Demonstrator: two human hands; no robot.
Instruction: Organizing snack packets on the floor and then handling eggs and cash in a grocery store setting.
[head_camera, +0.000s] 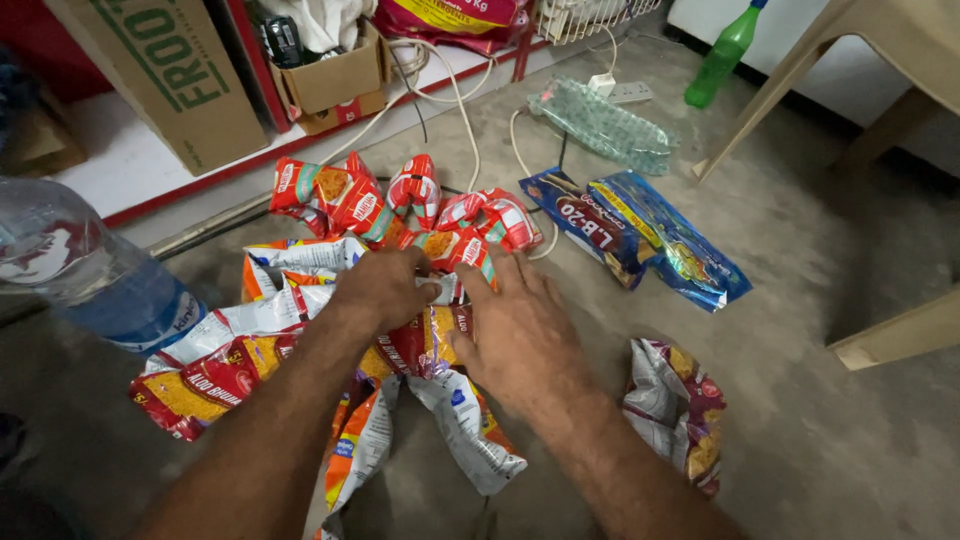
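Down on the concrete floor (800, 420), both hands are in the heap of snack packet strips (420, 350): the left hand (385, 288) curled closed on a bunch of crinkly wrappers at the middle of the pile, the right hand (520, 335) flat, fingers spread, pressing on top. These look light, limp and slippery, likely to slide and rustle apart, so gather them at the bunched middle. Shiny red, yellow and silver foil, fanning toward the blue packets (640, 235) and clear water bottle (90, 270) beyond.
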